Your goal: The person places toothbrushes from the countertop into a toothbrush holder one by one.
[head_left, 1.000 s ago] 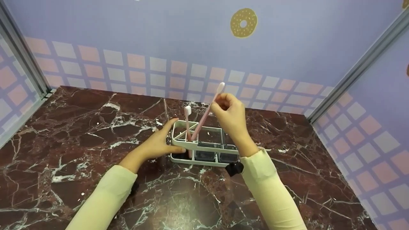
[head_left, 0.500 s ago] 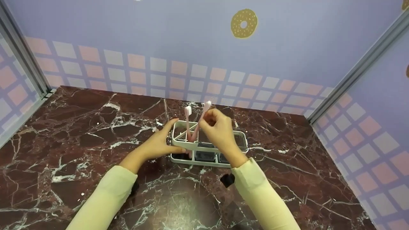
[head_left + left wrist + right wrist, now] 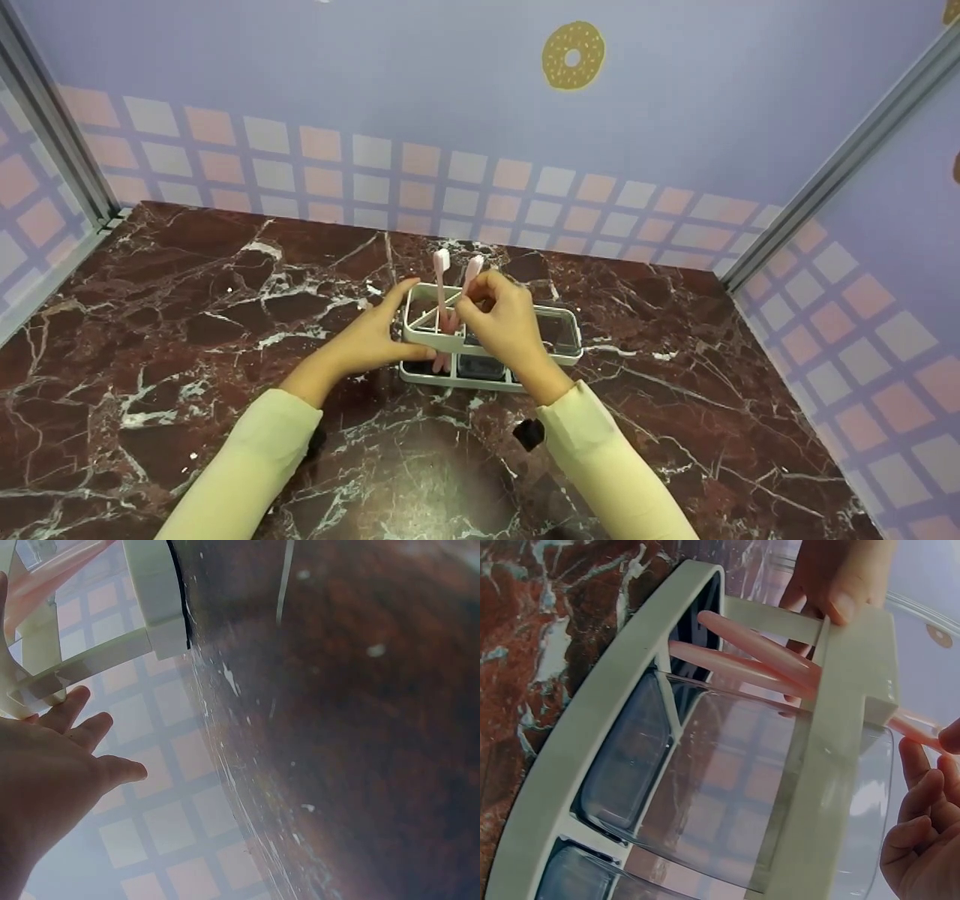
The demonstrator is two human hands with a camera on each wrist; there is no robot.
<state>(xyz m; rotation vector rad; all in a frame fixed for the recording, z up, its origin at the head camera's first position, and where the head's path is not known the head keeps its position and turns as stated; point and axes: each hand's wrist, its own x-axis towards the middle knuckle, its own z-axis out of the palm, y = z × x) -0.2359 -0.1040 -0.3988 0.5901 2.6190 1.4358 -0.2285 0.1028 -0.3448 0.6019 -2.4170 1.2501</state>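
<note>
A white two-tier toothbrush holder (image 3: 435, 342) stands on the marbled tabletop. My left hand (image 3: 367, 337) grips its left end, thumb in front, some fingers hidden behind the frame. In the left wrist view several fingers of the left hand (image 3: 56, 772) extend past the holder's bar (image 3: 90, 664). Between thumb and fingertips my right hand (image 3: 506, 324) pinches a pink toothbrush (image 3: 475, 267) just below its head. Its handle leans down through the left section, beside a second pink toothbrush (image 3: 441, 279) standing there. Both handle ends (image 3: 754, 649) show below the upper tier in the right wrist view.
Clear cups (image 3: 626, 754) sit in the holder's other sections, right of the toothbrushes. A small black block (image 3: 529, 433) is at the right sleeve's cuff. Behind the tabletop (image 3: 225, 450) rises a purple wall (image 3: 375, 67) with pink and white squares.
My right hand has moved down and left, lowering the pinched toothbrush deeper into the holder's left section. The left hand keeps its place on the holder.
</note>
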